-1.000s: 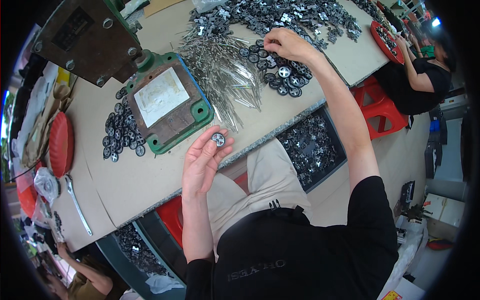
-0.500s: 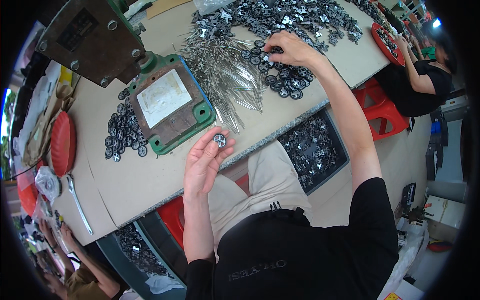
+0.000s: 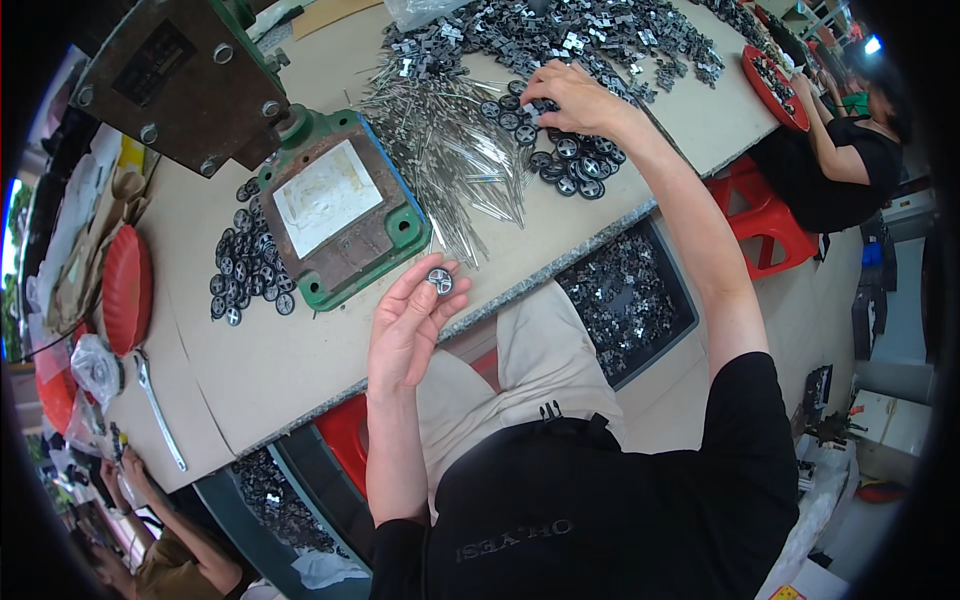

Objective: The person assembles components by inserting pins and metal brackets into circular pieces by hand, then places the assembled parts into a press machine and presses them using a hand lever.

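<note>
From where I stood, the person's left hand (image 3: 404,325) was raised just off the front edge of the bench (image 3: 280,375), its thumb and fingers pinching one small black wheel (image 3: 439,281), whose silvery spoked face was turned upward. The right hand (image 3: 582,104) reached over the farther pile of wheels (image 3: 569,168), its fingers bent downward; a little pale grey piece (image 3: 530,113) showed by their tips, though I could not tell whether they gripped it.

Between the hands lay a spread of thin metal rods (image 3: 480,155), with a broad heap of small grey parts (image 3: 640,45) beyond. To the left stood a heavy machine (image 3: 175,85), a whitish plate (image 3: 330,197) set on its green-edged base, and more wheels (image 3: 238,275) were gathered beside it. A wrench (image 3: 160,412) lay near the bench's left end, close to a red dish (image 3: 127,290).
</note>
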`<move>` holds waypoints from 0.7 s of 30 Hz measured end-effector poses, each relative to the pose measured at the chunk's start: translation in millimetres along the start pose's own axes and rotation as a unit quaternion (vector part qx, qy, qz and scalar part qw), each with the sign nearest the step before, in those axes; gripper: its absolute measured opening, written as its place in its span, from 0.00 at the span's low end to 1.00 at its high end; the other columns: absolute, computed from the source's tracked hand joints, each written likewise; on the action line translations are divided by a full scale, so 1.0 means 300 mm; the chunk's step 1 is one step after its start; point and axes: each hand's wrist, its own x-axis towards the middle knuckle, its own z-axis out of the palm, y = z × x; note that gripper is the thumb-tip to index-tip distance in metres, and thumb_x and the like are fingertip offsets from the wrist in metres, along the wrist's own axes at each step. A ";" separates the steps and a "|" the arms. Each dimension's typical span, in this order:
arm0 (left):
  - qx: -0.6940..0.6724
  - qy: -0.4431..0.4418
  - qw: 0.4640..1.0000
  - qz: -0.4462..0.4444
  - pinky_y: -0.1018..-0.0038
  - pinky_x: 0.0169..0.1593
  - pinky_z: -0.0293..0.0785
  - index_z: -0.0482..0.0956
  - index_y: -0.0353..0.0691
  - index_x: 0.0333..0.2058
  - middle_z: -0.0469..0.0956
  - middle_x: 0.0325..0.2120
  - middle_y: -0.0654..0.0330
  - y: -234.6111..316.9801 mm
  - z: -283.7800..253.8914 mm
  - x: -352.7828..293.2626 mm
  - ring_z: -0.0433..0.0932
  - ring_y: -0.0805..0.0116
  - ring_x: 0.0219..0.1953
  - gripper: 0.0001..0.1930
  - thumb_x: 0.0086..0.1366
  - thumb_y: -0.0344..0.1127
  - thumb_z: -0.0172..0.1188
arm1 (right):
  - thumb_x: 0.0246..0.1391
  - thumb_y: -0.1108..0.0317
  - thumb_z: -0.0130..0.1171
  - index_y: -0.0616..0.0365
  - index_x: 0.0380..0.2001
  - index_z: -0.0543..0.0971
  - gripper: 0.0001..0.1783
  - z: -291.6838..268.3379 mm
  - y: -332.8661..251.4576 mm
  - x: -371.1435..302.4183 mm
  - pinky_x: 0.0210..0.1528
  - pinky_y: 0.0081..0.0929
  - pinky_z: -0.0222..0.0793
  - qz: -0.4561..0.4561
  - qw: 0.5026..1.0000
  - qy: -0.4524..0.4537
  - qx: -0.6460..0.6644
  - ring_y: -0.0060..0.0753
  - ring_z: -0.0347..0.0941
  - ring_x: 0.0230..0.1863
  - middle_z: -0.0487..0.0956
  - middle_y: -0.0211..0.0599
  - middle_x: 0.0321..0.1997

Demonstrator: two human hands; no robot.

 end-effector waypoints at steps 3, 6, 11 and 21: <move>0.000 0.003 1.000 0.004 0.70 0.47 0.74 0.66 0.31 0.51 0.72 0.45 0.49 0.000 0.003 0.000 0.74 0.60 0.44 0.17 0.63 0.28 0.49 | 0.46 0.67 0.58 0.57 0.37 0.76 0.13 -0.011 0.028 0.017 0.50 0.29 0.61 0.023 0.993 0.052 0.108 0.35 0.68 0.45 0.74 0.36 0.37; -0.001 0.009 1.000 0.006 0.71 0.47 0.73 0.66 0.31 0.51 0.72 0.45 0.49 -0.006 0.009 -0.002 0.75 0.61 0.44 0.17 0.63 0.28 0.49 | 0.51 0.64 0.55 0.59 0.36 0.75 0.12 -0.015 0.012 0.002 0.42 0.23 0.62 0.080 0.947 0.104 0.292 0.27 0.68 0.36 0.74 0.32 0.32; 0.001 0.035 0.999 0.028 0.72 0.46 0.73 0.67 0.30 0.50 0.73 0.44 0.50 -0.018 0.029 -0.007 0.75 0.62 0.42 0.17 0.63 0.28 0.50 | 0.59 0.58 0.46 0.56 0.40 0.70 0.14 -0.028 -0.239 -0.133 0.21 0.10 0.55 0.164 0.702 0.082 0.688 0.11 0.61 0.20 0.73 0.27 0.28; 0.025 0.032 0.999 0.020 0.75 0.44 0.74 0.68 0.29 0.49 0.74 0.41 0.51 -0.058 0.091 -0.045 0.76 0.64 0.40 0.16 0.62 0.29 0.51 | 0.54 0.75 0.51 0.66 0.44 0.72 0.13 0.071 -0.445 -0.366 0.33 0.14 0.67 0.085 0.650 0.063 0.753 0.17 0.71 0.33 0.76 0.35 0.38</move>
